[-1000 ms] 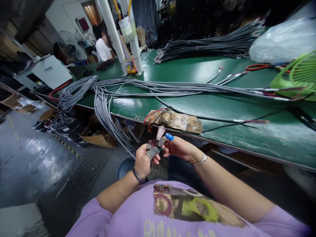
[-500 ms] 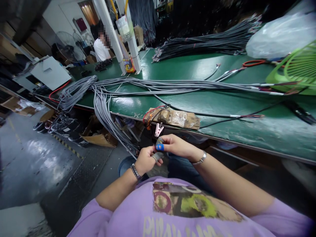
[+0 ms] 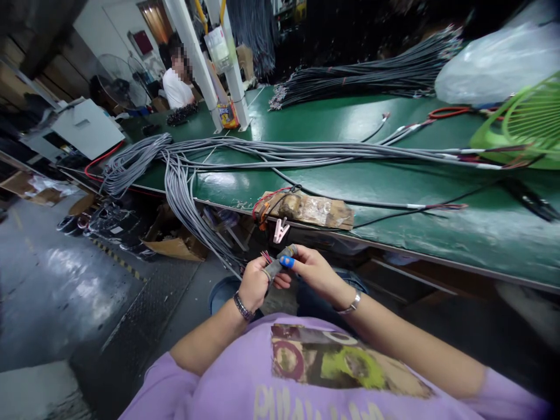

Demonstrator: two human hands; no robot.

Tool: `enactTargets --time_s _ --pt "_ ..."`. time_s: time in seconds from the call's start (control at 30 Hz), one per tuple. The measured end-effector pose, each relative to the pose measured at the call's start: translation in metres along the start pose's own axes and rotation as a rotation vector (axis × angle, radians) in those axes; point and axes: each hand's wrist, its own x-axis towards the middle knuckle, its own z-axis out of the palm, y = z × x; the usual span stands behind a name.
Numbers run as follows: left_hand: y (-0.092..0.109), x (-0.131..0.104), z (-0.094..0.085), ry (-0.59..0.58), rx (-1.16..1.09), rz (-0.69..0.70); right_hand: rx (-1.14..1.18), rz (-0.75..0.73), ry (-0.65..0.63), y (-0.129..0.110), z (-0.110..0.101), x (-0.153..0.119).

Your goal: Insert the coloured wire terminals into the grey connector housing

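My left hand (image 3: 257, 283) is closed in front of my body, just off the table's near edge. Thin reddish wires (image 3: 266, 255) stick up from its grip, at the end of a grey cable (image 3: 227, 259) from the hanging bundle. Some of its fingers wear grey covers. My right hand (image 3: 317, 271) has blue tape on the thumb and a grey cover on a finger. Its thumb and finger are pinched close against the left fingers, and what lies between them is too small to make out. A pink clip (image 3: 280, 231) stands just beyond both hands.
Long grey cables (image 3: 306, 153) lie across the green table (image 3: 245, 186). A wooden block (image 3: 319, 211) with wires sits at its front edge. Black cable bundles (image 3: 363, 76), a plastic bag (image 3: 499, 64) and a green fan (image 3: 529, 122) are farther back. A person (image 3: 177, 84) sits at the far left.
My right hand has shifted slightly right and down, its wrist lowered. My left hand has turned a little, and the reddish wire ends now show above it.
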Motion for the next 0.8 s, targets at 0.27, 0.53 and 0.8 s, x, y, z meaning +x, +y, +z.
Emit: enactTargets --time_s 0.27,0.53,0.8 --pt "0.006 -0.001 -0.014 -0.119 0.351 0.155 -0.139 -0.052 -0.098 -0.01 -0.003 0.003" --pt "-0.004 -0.01 -0.004 -0.174 0.093 0.02 0.11 0.097 0.149 -0.001 -0.004 0.009" --pt "-0.006 -0.004 -0.009 0.009 0.031 0.036 0.055 0.134 -0.024 -0.004 0.0 -0.002"
